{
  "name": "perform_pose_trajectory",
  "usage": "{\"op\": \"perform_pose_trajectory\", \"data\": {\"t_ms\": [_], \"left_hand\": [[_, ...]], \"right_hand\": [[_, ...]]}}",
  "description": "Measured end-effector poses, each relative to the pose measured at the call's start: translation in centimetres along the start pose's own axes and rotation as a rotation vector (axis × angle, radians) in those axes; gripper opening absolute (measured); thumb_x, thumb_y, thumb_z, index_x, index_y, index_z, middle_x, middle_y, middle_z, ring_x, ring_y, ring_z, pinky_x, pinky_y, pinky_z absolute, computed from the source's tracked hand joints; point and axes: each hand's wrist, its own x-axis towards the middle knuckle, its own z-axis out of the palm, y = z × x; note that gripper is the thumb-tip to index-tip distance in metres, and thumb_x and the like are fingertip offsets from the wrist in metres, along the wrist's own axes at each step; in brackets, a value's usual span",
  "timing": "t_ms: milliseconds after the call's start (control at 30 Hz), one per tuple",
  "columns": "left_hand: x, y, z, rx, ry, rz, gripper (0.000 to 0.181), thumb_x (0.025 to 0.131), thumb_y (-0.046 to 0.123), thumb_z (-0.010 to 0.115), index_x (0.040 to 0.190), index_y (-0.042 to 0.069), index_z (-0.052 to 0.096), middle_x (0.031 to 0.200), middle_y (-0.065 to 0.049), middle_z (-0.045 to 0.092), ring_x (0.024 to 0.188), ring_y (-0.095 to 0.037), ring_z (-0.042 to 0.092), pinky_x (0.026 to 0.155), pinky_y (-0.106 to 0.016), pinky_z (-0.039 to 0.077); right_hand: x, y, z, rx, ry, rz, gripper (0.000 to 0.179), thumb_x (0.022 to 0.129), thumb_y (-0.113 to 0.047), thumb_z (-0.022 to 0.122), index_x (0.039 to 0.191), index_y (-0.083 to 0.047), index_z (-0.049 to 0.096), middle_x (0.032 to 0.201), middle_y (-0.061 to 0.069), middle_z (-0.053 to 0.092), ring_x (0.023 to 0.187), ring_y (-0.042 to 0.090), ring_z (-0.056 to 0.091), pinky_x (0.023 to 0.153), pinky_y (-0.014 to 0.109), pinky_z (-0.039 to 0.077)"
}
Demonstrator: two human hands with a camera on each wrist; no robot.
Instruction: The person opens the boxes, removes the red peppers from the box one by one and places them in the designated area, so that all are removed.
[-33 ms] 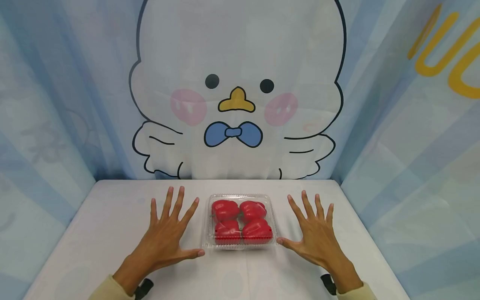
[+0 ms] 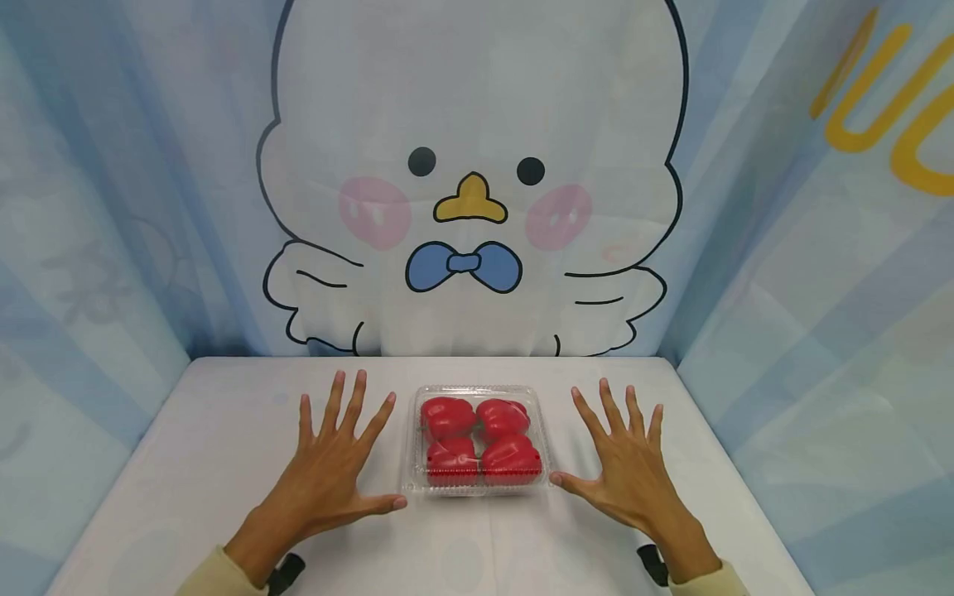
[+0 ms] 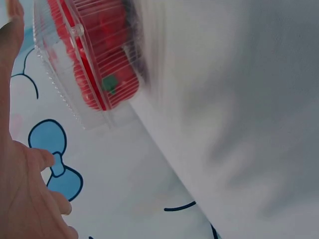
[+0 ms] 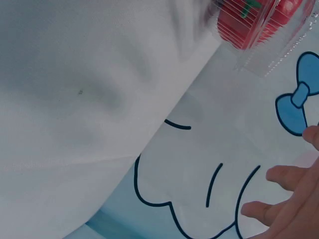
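A clear plastic clamshell box (image 2: 477, 490) sits on the table, its lid down over several red bell peppers (image 2: 510, 457). To its left, my left hand (image 2: 324, 472) is held with straight, spread fingers, the thumb pointing toward the box's near left corner. My right hand (image 2: 629, 472) mirrors it on the other side, its thumb tip right at the near right corner. Both palms face down and neither hand holds anything. In the left wrist view the ribbed side of the box (image 3: 119, 64) shows a green stem (image 3: 109, 83) inside. The right wrist view catches the box's other end (image 4: 244, 25).
The table (image 2: 477, 546) has a white cover. Behind it hangs a curtain (image 2: 462, 99) printed with a white cartoon bird in a blue bow tie. Pale blue curtains (image 2: 842, 331) close off both sides. A black strap (image 2: 652, 564) is on each wrist.
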Motion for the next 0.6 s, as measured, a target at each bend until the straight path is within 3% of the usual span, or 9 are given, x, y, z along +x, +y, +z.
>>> {"op": "perform_pose_trajectory", "data": {"t_ms": [267, 433, 600], "left_hand": [[0.0, 0.0, 0.3, -0.024, 0.011, -0.002, 0.129, 0.067, 0.090, 0.069, 0.170, 0.028, 0.025, 0.180, -0.018, -0.003, 0.164, -0.051, -0.007, 0.119, -0.082, -0.014], [0.3, -0.4, 0.5, -0.055, 0.000, -0.018, 0.126, 0.071, 0.087, 0.071, 0.171, 0.026, 0.025, 0.180, -0.019, 0.002, 0.165, -0.050, -0.004, 0.121, -0.084, -0.007], [0.7, -1.0, 0.9, -0.169, 0.033, -0.049, 0.111, 0.082, 0.073, 0.074, 0.170, 0.024, 0.027, 0.175, -0.020, 0.027, 0.164, -0.046, 0.012, 0.127, -0.079, 0.004]], "right_hand": [[-0.1, -0.3, 0.1, -0.002, 0.014, 0.000, 0.117, 0.074, -0.080, 0.074, 0.170, -0.035, 0.026, 0.175, 0.020, 0.026, 0.157, 0.063, 0.020, 0.120, 0.087, 0.000], [-0.4, -1.2, -0.4, 0.048, 0.045, 0.005, 0.114, 0.073, -0.071, 0.081, 0.168, -0.031, 0.033, 0.174, 0.020, 0.031, 0.158, 0.055, 0.025, 0.122, 0.085, 0.009], [-0.5, -2.2, -0.5, 0.145, 0.163, -0.046, 0.112, 0.070, -0.056, 0.092, 0.164, -0.024, 0.042, 0.168, 0.018, 0.042, 0.149, 0.044, 0.041, 0.119, 0.079, 0.031]]}}
